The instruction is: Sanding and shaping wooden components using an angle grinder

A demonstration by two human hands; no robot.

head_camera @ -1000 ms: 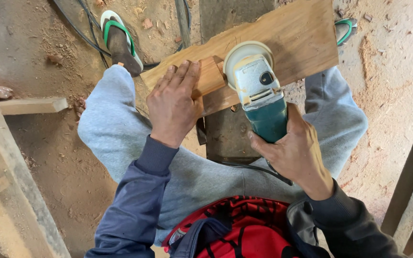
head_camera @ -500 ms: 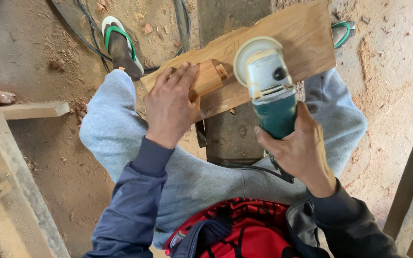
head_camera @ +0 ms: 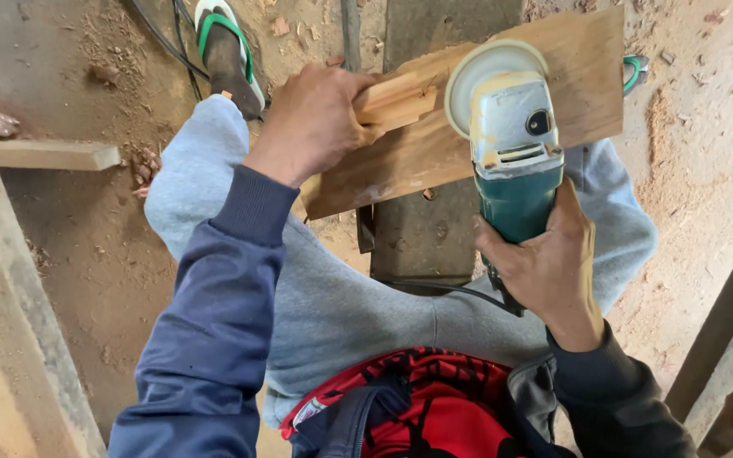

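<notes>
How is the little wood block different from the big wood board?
The small wooden block is short and chunky; the wooden board is long, wide and flat. The left hand grips the block, while the board lies across the person's knees. The angle grinder, held by the right hand, sits over the board, beside the block. Both are bare, light brown wood.

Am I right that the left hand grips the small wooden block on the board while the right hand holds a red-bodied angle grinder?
Not quite. In the head view the angle grinder in the right hand has a teal body, not red. The left hand does grip the small wooden block on the board.
</notes>
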